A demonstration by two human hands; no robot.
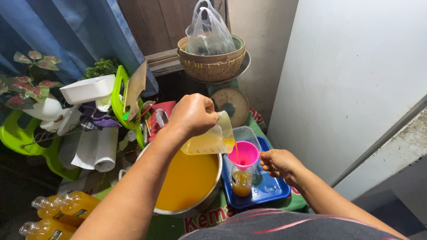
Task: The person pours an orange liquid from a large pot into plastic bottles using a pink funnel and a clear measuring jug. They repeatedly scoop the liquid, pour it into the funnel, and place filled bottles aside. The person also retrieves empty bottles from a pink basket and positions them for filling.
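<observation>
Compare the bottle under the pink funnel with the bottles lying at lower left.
The bottle under the funnel stands upright on the blue tray, open, only partly filled; the bottles at lower left lie on their sides, full. The left hand tips a jug into the pink funnel, which the right hand steadies. Both hold orange liquid.

funnel (243, 154) pink | tray (271, 189) blue | liquid in pot (186, 180) orange | curtain (80, 31) blue
</observation>
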